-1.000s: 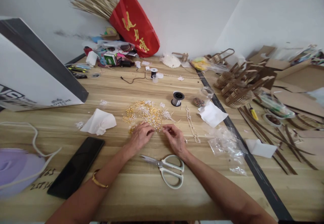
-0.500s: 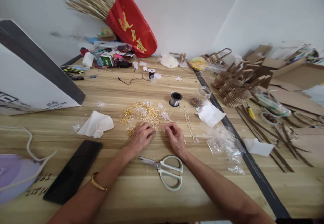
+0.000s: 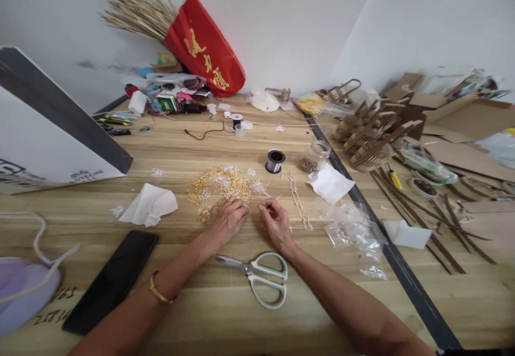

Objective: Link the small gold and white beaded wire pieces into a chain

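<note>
L hand (image 3: 229, 217) & R hand (image 3: 274, 217) apart, fingers curled, can't tell if holding bits | gold beads (image 3: 237, 185) just past L hand | pale chain (image 3: 297, 203) right of R hand | scissors (image 3: 248, 270) btwn forearms: mind wrists, pinch lightly

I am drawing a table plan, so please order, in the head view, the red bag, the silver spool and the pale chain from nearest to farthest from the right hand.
1. Pale chain: beside the right hand, on its right.
2. Silver spool: beyond the hand.
3. Red bag: far back, left.
</note>
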The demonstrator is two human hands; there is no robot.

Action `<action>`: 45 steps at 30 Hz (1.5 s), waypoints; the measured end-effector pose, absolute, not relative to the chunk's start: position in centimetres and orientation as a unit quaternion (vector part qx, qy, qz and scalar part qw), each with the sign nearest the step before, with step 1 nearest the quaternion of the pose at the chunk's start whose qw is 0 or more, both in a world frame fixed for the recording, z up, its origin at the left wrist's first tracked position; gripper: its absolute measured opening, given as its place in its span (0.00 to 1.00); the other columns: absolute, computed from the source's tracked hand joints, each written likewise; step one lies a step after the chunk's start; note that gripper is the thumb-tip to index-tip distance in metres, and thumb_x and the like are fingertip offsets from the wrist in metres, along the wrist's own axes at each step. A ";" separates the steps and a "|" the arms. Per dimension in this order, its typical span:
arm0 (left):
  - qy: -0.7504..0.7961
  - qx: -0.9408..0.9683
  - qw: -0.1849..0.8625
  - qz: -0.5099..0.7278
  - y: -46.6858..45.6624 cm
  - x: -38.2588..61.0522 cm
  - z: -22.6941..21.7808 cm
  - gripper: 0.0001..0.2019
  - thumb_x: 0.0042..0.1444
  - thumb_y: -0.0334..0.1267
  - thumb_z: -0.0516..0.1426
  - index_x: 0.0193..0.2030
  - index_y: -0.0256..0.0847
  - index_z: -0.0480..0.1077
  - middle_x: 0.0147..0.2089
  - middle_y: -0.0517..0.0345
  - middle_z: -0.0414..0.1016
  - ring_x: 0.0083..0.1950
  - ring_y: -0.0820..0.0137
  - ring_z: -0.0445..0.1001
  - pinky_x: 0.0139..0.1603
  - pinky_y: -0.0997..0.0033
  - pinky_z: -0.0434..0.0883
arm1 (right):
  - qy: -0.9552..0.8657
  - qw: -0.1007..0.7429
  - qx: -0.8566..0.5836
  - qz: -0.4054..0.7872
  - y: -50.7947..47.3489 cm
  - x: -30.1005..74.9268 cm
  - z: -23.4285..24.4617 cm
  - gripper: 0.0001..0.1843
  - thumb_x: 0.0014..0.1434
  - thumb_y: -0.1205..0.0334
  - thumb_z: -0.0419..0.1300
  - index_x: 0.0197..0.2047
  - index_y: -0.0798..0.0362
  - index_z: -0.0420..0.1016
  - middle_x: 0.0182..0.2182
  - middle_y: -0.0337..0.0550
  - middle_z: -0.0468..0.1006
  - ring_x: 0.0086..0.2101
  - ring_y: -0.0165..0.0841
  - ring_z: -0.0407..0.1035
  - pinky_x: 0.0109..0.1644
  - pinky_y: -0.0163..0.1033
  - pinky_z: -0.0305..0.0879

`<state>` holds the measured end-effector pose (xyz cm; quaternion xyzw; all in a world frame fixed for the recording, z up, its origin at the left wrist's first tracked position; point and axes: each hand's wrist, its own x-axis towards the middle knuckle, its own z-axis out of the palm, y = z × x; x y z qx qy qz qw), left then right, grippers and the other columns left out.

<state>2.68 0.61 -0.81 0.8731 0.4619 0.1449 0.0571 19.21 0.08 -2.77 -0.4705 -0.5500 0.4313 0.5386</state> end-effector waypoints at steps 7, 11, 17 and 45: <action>0.452 0.884 0.023 0.119 1.3 3.1 -1.0 0.11 0.62 0.34 0.48 0.36 0.37 0.71 0.36 0.53 0.70 0.40 0.65 0.67 0.44 0.64 0.62 | -0.553 0.540 -0.459 0.438 0.1 19.2 -2.7 0.09 0.56 0.57 0.57 0.30 0.54 0.68 0.25 0.38 0.68 0.28 0.29 0.63 0.30 0.33 0.60; 0.455 0.879 0.042 0.137 1.4 3.2 -1.0 0.10 0.61 0.34 0.49 0.35 0.37 0.71 0.35 0.53 0.71 0.39 0.65 0.68 0.43 0.65 0.63 | -0.561 0.540 -0.454 0.432 0.1 19.2 -2.7 0.09 0.56 0.58 0.56 0.30 0.55 0.69 0.25 0.38 0.68 0.28 0.29 0.63 0.30 0.32 0.61; 0.463 0.871 0.058 0.154 1.3 3.5 -1.0 0.09 0.61 0.33 0.49 0.34 0.37 0.70 0.36 0.53 0.71 0.39 0.65 0.68 0.43 0.65 0.63 | -0.561 0.539 -0.451 0.436 0.1 19.2 -2.7 0.09 0.56 0.58 0.56 0.30 0.55 0.69 0.25 0.38 0.69 0.28 0.29 0.64 0.30 0.32 0.61; 0.528 0.612 0.425 0.408 2.3 2.6 0.1 0.06 0.46 0.38 0.62 0.29 0.36 0.75 0.28 0.56 0.75 0.29 0.70 0.70 0.33 0.72 0.66 | -0.594 0.521 -0.437 0.430 0.1 19.1 -2.8 0.08 0.57 0.58 0.56 0.31 0.54 0.69 0.27 0.39 0.70 0.30 0.30 0.65 0.31 0.33 0.62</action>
